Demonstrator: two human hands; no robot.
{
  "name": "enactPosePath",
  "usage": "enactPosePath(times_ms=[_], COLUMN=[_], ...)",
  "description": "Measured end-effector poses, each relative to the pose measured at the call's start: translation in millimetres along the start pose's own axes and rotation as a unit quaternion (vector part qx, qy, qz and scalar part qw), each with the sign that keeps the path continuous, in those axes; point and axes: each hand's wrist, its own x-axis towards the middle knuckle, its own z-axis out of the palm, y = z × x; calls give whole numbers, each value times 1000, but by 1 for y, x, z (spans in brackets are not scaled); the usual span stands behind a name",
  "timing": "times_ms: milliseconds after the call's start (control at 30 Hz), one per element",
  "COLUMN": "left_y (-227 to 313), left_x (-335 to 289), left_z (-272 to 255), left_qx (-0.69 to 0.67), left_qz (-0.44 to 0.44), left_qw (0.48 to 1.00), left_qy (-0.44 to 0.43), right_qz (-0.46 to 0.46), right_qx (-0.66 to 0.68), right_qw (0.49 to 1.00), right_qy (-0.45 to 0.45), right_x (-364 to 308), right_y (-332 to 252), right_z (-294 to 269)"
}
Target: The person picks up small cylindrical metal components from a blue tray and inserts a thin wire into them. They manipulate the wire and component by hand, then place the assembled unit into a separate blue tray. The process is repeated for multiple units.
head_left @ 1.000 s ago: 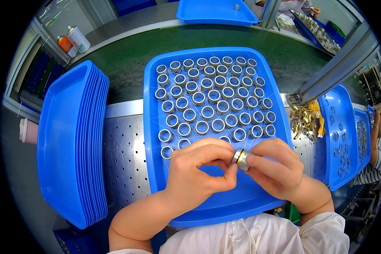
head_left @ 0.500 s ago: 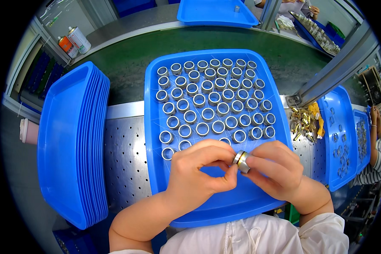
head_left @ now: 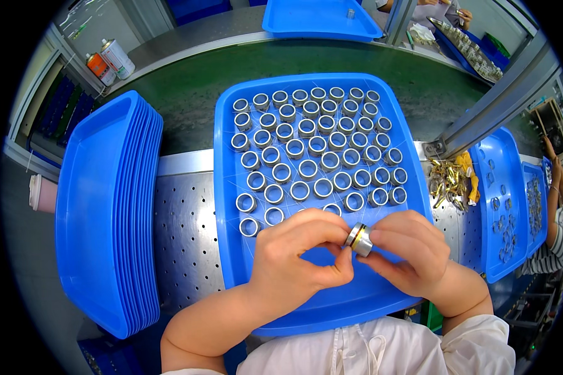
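Between my two hands is a short silvery metal cylinder [head_left: 361, 240] with a dark groove and a brass-coloured band round it. My left hand [head_left: 297, 253] pinches its left end between thumb and fingers. My right hand [head_left: 413, 249] grips the other end, fingers closed on it. Both hands are over the near part of a large blue tray [head_left: 222, 187]. Rows of open metal rings [head_left: 307, 169] stand upright in that tray, with thin clear strands sticking out among them. My left hand partly covers the nearest rings.
A stack of blue trays [head_left: 97, 219] stands at left, by a pink cup [head_left: 42, 194]. Brass-coloured parts [head_left: 447, 181] lie heaped at right, beside a yellow cloth [head_left: 467, 177]. A metal post [head_left: 497, 94] slants there. Another blue tray [head_left: 500, 269] holds loose rings. Co-workers' arms show at right and far back.
The cylinder has turned slightly in my fingers, so more of its side and dark groove shows. My hands stay nearly in place. At right, the co-worker's arm has shifted.
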Motion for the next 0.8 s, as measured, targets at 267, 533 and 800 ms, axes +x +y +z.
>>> enactPosePath(times_ms=[267,533,800], left_y=[-2,2,-2], left_x=[0,1,1], left_z=[-1,0,4], left_qx=[-10,61,51], left_qz=[-4,70,72], left_qw=[1000,996,996], left_qy=[-3,9,16], right_qz=[-40,58,160], right_qx=[-26,49,129], right_qw=[999,997,979], right_qy=[-1,5,21], right_x=[-2,0,-6], right_y=[3,-2,-1], right_z=[-1,-2,0])
